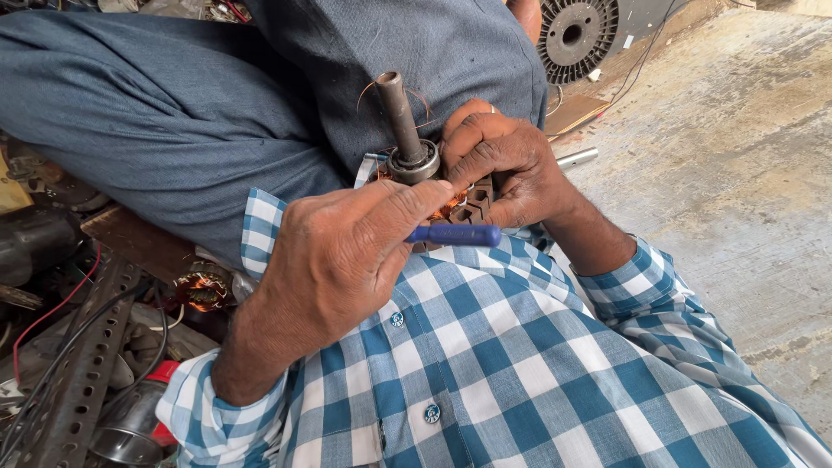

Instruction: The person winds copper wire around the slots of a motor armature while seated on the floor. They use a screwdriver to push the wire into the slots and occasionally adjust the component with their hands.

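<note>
My right hand grips a small motor armature with brown slotted sides and copper winding, held against my lap. Its steel shaft sticks up from a round bearing, with a thin copper wire curling around the top. My left hand is closed around a blue-handled tool; the handle end pokes out to the right, just below the armature. The tool's tip is hidden behind my fingers. Both cuffs are blue-and-white check.
A black slotted stator disc stands at the top beside a piece of cardboard. A short metal rod lies on the concrete floor. Left: a perforated angle bar, wires, a copper coil, a metal can.
</note>
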